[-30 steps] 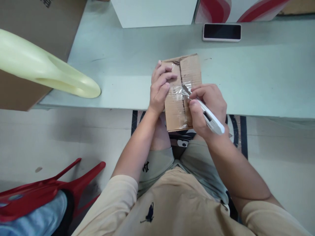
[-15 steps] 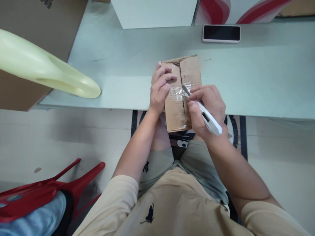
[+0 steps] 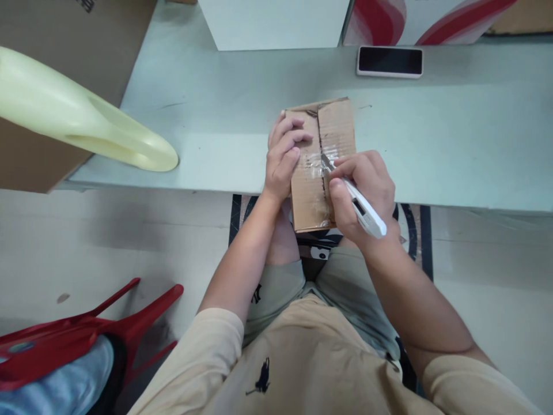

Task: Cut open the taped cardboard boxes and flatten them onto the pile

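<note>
A small cardboard box [image 3: 307,199] lies partly on the table's near edge and sticks out over my lap. Clear tape [image 3: 317,163] crosses the seam between its top flaps. Around the box's left side my left hand [image 3: 283,155] is closed, its fingers curled onto the top. My right hand [image 3: 365,187] grips a white utility knife [image 3: 367,214] with its handle pointing back toward me. The knife's blade touches the tape at the seam; how deep it sits I cannot tell.
On the pale green table [image 3: 224,155], a white-framed device with a dark screen [image 3: 390,61] lies behind the box. A white box [image 3: 276,23] and a red-and-white box [image 3: 432,20] stand at the back. Left are a large carton [image 3: 116,34], a pale yellow curved object [image 3: 108,135] and a red chair [image 3: 129,323].
The knife tip has shifted slightly toward me along the seam, with my right hand following. My left hand keeps its hold on the box. The whole view has moved a little.
</note>
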Demonstrator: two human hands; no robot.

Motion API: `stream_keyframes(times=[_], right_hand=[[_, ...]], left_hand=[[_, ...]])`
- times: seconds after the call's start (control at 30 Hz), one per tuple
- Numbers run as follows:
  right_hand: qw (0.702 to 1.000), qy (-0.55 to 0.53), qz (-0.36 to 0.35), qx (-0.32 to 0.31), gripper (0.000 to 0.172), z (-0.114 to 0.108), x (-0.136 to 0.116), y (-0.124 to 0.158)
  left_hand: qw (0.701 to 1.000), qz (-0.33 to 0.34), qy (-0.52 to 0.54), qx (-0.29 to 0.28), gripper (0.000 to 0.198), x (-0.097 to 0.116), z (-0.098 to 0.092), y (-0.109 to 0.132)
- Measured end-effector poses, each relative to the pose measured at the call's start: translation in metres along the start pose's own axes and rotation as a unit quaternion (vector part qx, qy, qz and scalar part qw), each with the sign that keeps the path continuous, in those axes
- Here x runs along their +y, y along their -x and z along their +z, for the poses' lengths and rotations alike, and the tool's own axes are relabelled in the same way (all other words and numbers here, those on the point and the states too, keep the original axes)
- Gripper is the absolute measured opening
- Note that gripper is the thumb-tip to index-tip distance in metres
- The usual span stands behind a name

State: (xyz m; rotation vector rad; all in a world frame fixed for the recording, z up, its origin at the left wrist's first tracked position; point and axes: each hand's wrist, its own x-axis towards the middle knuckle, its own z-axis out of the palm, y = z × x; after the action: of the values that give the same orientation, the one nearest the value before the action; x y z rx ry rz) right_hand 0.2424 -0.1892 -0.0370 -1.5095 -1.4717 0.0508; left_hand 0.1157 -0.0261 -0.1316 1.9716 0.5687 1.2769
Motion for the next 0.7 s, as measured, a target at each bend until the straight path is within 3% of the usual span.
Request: stream_keyframes(times=[0.7], right_hand=[[0.998,-0.055,-0.006,0.014,0.007,-0.0058,-0.0044,0.0027]], left_hand=[[1.0,0.01,-0.005,-0.003,0.051,0.0002,-0.0018,0.0025]])
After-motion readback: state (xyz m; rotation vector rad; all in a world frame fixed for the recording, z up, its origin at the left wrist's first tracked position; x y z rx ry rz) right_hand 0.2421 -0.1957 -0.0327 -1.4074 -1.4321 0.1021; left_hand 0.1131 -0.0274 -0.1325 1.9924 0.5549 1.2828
